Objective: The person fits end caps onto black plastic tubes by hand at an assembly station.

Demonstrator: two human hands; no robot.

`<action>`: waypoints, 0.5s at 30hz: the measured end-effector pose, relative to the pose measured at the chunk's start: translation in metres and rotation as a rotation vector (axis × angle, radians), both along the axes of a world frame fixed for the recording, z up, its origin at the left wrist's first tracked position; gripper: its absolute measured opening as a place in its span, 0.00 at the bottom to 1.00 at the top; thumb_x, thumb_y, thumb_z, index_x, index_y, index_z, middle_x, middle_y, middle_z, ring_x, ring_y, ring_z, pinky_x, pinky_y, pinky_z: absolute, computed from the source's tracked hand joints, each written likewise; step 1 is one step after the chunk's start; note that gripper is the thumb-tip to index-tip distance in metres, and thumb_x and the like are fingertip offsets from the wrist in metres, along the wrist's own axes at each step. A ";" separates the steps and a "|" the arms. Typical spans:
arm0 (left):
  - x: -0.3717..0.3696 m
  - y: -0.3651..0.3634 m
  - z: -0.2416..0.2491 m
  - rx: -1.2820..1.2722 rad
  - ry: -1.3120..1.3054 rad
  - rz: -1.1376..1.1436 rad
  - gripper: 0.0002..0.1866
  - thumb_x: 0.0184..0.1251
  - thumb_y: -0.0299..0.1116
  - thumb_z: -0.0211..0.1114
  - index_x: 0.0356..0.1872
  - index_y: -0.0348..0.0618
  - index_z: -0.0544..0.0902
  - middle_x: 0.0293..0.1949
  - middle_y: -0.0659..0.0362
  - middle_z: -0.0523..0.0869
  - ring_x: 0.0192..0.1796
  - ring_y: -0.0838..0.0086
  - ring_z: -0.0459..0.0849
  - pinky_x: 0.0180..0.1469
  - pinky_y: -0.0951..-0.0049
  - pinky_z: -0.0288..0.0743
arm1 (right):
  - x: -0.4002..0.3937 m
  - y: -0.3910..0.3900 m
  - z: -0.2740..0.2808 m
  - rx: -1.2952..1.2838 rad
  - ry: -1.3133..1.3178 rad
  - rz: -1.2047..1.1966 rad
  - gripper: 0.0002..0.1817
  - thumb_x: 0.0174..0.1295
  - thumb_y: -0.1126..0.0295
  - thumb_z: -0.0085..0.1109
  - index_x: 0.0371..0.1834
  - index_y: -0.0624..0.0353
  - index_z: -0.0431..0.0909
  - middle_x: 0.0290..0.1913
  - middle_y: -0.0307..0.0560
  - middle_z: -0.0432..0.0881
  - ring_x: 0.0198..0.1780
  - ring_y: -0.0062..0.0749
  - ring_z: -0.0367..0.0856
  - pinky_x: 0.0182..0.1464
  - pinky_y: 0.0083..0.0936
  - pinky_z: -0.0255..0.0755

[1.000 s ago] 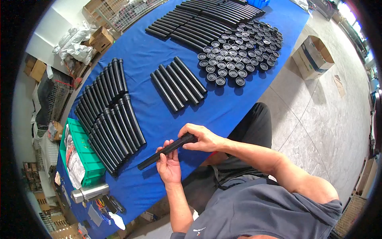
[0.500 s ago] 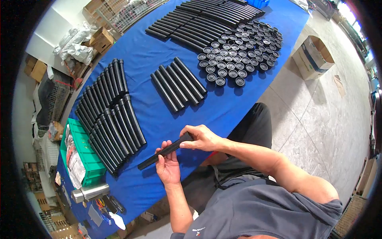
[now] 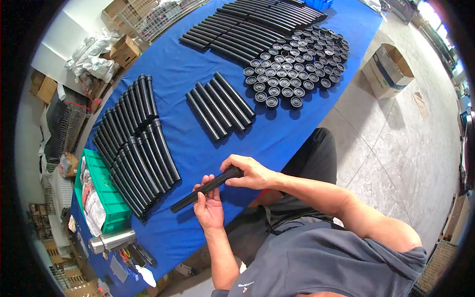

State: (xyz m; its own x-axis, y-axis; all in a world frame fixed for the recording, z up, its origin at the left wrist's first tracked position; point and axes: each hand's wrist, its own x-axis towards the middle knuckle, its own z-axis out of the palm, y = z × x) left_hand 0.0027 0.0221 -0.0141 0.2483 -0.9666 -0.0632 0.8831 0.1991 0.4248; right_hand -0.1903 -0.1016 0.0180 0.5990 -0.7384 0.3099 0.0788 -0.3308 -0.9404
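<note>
Our left hand (image 3: 211, 212), palm up, grips a black tube (image 3: 209, 187) between thumb and fingers, while our right hand (image 3: 251, 173) is closed round its other end; we hold it slanted over the blue counter (image 3: 277, 134), near a group of loose tubes (image 3: 221, 106)

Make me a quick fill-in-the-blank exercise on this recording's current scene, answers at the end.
1. The palm-up hand under the black tube is the person's ____ hand.
2. The tabletop cloth is ____.
3. The bin nearest that hand is ____.
4. The cardboard box at picture right stands on the ____.
Missing words: left; blue; green; floor.
</note>
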 end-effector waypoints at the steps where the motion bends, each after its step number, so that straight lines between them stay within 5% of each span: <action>1: 0.001 0.000 0.000 -0.009 0.004 -0.003 0.14 0.79 0.27 0.60 0.61 0.35 0.81 0.70 0.39 0.77 0.76 0.48 0.71 0.81 0.48 0.65 | 0.001 0.002 0.002 0.052 -0.011 -0.014 0.20 0.63 0.62 0.74 0.51 0.62 0.80 0.40 0.51 0.84 0.43 0.40 0.86 0.44 0.35 0.77; 5: 0.002 0.002 0.001 -0.005 0.029 -0.009 0.14 0.79 0.27 0.60 0.61 0.35 0.81 0.70 0.39 0.77 0.77 0.49 0.71 0.82 0.48 0.64 | -0.003 -0.003 0.016 0.444 0.241 0.186 0.23 0.62 0.62 0.74 0.55 0.62 0.79 0.45 0.52 0.83 0.47 0.37 0.84 0.48 0.33 0.77; 8: 0.000 0.000 0.002 -0.002 0.024 -0.002 0.14 0.79 0.27 0.60 0.61 0.35 0.82 0.70 0.39 0.77 0.77 0.49 0.71 0.82 0.48 0.63 | -0.001 -0.002 -0.007 0.006 0.027 0.027 0.24 0.65 0.61 0.74 0.57 0.62 0.78 0.41 0.45 0.83 0.42 0.24 0.84 0.43 0.25 0.79; 11: -0.001 0.000 0.003 0.001 0.012 0.005 0.14 0.79 0.27 0.61 0.60 0.35 0.82 0.70 0.40 0.77 0.77 0.49 0.71 0.82 0.48 0.64 | 0.005 0.000 -0.014 0.117 -0.139 -0.023 0.22 0.66 0.60 0.74 0.55 0.63 0.79 0.38 0.44 0.83 0.40 0.24 0.84 0.41 0.25 0.78; 15: 0.002 0.001 0.002 0.003 0.016 0.012 0.15 0.79 0.27 0.62 0.61 0.35 0.82 0.70 0.40 0.78 0.76 0.49 0.71 0.82 0.48 0.64 | -0.003 -0.002 0.014 0.344 0.116 0.102 0.21 0.67 0.61 0.73 0.55 0.62 0.80 0.40 0.46 0.83 0.43 0.26 0.83 0.44 0.25 0.77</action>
